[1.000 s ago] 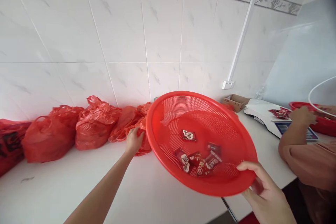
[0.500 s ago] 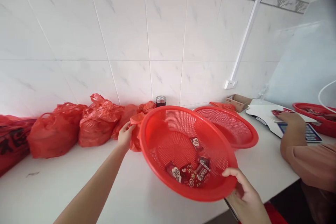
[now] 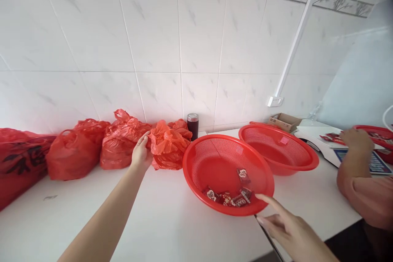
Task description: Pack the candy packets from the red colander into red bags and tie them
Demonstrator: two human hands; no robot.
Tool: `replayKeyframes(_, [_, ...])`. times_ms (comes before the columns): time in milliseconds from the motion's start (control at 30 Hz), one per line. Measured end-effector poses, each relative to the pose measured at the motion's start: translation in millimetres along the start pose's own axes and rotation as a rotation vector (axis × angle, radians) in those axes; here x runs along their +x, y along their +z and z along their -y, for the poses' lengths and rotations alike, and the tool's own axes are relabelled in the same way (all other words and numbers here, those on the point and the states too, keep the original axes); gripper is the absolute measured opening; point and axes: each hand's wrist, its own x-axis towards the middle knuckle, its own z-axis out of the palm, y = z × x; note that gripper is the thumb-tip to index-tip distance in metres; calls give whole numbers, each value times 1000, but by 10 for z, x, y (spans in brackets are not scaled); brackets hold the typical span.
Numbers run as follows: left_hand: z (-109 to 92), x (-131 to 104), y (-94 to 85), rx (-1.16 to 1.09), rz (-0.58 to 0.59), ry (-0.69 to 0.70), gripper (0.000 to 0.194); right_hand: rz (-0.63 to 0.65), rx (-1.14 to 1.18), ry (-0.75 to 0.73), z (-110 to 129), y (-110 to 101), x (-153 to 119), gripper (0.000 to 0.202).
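Observation:
A red mesh basket (image 3: 199, 159) rests on the white counter (image 3: 172, 229), with several small red candy packets (image 3: 230, 197) in its near side. My right hand (image 3: 285, 229) hovers just off its front rim, fingers spread, holding nothing. My left hand (image 3: 140, 152) grips a crumpled red plastic bag (image 3: 168, 143) by the tiled wall. A second, empty red basket (image 3: 276, 151) sits behind and to the right.
Several filled red bags (image 3: 73, 149) line the wall at left. A dark cup (image 3: 193, 125) stands behind the bag. At right a co-worker's hand (image 3: 356, 139) rests on a white scale (image 3: 319, 141), near a cardboard box (image 3: 285, 120) and another red basket (image 3: 376, 135).
The basket was tilted up in my right hand; it now lies flat on the counter and my right hand has let go. My left hand pulled the red bag rightward.

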Motion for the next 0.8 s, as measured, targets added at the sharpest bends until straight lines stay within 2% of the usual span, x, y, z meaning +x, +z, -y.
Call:
replayKeyframes(67, [-48, -48, 12, 27, -2, 13, 23, 150, -38, -62, 256, -196, 39, 52])
replayKeyframes(100, [-74, -74, 23, 43, -7, 30, 22, 204, -31, -112, 427, -230, 73, 48])
replayKeyframes(167, [-126, -131, 55, 78, -6, 78, 23, 323, 5, -225, 805, -152, 172, 37])
replayKeyframes(233, [-166, -192, 96, 114, 30, 117, 27, 455, 30, -329, 1152, 98, 311, 30])
replayKeyframes(300, [-186, -258, 130, 157, 98, 124, 34, 501, 17, -442, 1408, 454, 487, 31])
replayKeyframes(400, [-175, -358, 128, 262, 212, 102, 43, 535, 12, -526, 1620, 1039, 815, 64])
replayKeyframes(467, [-152, -415, 73, 366, 274, 91, 46, 462, 45, -525, 1702, 1362, 1072, 77])
replayKeyframes(533, [-118, -452, -29, 488, 307, 101, 51, 356, 159, -489, 1780, 1562, 1347, 59])
replayKeyframes(600, [-58, -464, -167, 610, 321, 133, 56, 274, 270, -444, 1873, 1604, 1621, 33])
replayKeyframes(667, [41, -456, -326, 728, 340, 173, 62, 209, 358, -396, 1976, 1504, 1867, 19])
replayKeyframes(800, [285, -444, -579, 925, 380, 267, 62, 71, 554, -290, 2119, 1087, 2157, 36])
